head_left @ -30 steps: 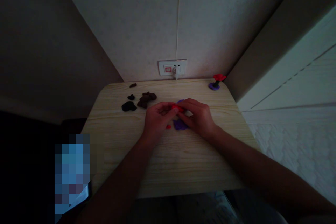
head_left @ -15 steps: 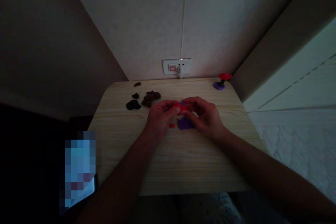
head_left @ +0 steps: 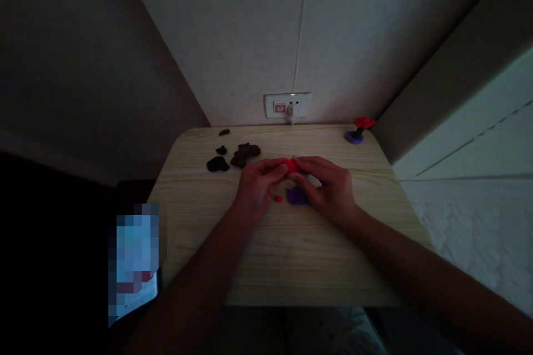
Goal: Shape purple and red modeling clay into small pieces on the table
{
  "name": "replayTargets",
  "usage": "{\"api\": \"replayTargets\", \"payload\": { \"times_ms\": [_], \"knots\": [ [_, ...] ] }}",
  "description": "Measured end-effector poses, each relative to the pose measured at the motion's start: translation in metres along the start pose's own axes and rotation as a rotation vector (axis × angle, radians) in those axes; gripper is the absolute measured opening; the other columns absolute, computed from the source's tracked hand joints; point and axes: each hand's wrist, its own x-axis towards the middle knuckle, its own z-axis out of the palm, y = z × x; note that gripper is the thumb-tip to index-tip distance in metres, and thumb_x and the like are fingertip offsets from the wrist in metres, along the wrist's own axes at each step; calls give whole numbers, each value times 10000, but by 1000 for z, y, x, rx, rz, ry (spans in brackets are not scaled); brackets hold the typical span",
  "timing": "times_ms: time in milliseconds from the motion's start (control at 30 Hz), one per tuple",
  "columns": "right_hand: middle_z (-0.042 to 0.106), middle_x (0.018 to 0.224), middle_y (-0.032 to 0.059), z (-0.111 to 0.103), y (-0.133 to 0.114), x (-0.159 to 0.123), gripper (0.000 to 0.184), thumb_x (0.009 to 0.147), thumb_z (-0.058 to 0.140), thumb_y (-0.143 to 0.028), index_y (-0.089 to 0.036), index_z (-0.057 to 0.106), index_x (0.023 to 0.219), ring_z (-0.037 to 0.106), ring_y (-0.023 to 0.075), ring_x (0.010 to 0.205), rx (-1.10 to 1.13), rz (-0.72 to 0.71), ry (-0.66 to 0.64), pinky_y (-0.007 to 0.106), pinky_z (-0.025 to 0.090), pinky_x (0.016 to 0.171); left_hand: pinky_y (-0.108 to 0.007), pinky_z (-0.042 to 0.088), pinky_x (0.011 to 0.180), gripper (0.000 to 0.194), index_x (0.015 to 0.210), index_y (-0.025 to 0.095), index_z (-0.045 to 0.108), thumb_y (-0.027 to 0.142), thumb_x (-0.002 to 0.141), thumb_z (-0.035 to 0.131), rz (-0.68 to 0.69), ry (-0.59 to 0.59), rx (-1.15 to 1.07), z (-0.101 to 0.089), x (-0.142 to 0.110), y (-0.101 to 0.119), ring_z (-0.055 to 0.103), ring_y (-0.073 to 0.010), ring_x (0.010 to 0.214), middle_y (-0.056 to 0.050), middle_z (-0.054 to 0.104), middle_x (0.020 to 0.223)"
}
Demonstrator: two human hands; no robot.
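Between my two hands is a lump of red modelling clay (head_left: 291,166), held just above the table. The thumb and fingers of my left hand (head_left: 257,186) pinch its left side. My right hand (head_left: 331,186) grips its right side, fingertips over the top and thumb below. Beneath my right hand lies a flattened piece of purple clay (head_left: 296,196), partly covered by it. A small red clay bit (head_left: 278,198) rests on the table beside the purple piece. Some more purple shows behind my right fingers, mostly hidden.
Brown clay lumps (head_left: 245,154) and black clay pieces (head_left: 217,164) lie on the left of the wooden table (head_left: 308,260). A red clay flower on a purple base (head_left: 355,137) stands at the back right. A wall socket (head_left: 288,106) holds a plug. A lit, pixelated screen (head_left: 135,258) is at lower left.
The red clay looks more compact, and my fingers have closed in around it. The whole view has shifted slightly, so everything sits a little further right.
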Motion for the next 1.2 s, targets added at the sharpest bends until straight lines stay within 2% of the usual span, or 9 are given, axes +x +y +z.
{"api": "replayTargets", "payload": {
  "times_ms": [100,400,533,667,767,867,967,1067,1200],
  "knots": [
    [790,1129,131,2,1,-1,332,898,770,-323,-207,764,1208,774,233,940,-32,-24,-32,380,671,818,-273,598,715,254,732,183,804,234,534,956,-21,4,-13,-1,0,-2,723,-133,685,-31,789,747],
    [785,1043,101,-1,0,0,305,943,703,-241,-204,730,1245,731,194,847,9,-15,-73,355,637,759,-319,632,776,273,784,165,787,253,585,952,-31,-110,20,-4,-3,0,772,-179,746,-47,810,802],
    [765,957,87,-3,-4,2,218,964,658,-233,-180,716,1167,697,187,821,-4,-26,-115,343,606,754,-296,629,732,346,833,138,701,269,620,941,-57,-141,47,-9,-3,-2,769,-174,701,-56,804,776],
    [752,964,95,-2,-4,4,144,985,598,-197,-172,681,1099,689,196,868,-56,-52,-145,341,589,778,-278,613,657,473,1009,180,578,221,666,901,-100,-142,55,-10,-3,-3,780,-205,696,-35,793,764],
    [734,921,99,-1,-3,7,121,994,560,-175,-157,668,1046,675,197,845,-114,-96,-146,336,579,765,-295,622,681,547,1095,192,526,199,679,881,-110,-153,2,-7,-4,0,788,-216,734,-32,788,797],
    [715,871,102,0,-1,9,126,995,540,-161,-147,664,1009,647,200,795,-185,-151,-154,341,570,739,-321,636,704,554,1078,181,541,281,674,906,-144,-160,-63,-3,-5,2,775,-198,722,-34,780,806],
    [709,855,120,-1,1,8,143,992,529,-148,-135,671,997,630,215,785,-233,-223,-159,351,566,716,-280,617,669,562,1063,160,584,347,664,933,-148,-153,-46,1,-6,0,747,-162,664,-24,765,763],
    [714,853,123,-2,0,8,139,990,543,-155,-142,681,988,631,222,783,-251,-257,-169,355,568,703,-255,601,663,543,1057,130,640,294,642,948,-147,-146,-26,2,-5,-2,733,-147,642,-27,761,733],
    [728,901,110,-2,1,7,129,975,628,-202,-148,688,1075,664,210,804,-222,-217,-163,342,584,709,-219,556,582,470,1050,121,686,261,663,915,-138,-128,-8,0,-4,-2,746,-159,654,-49,777,771]
  ]
}}
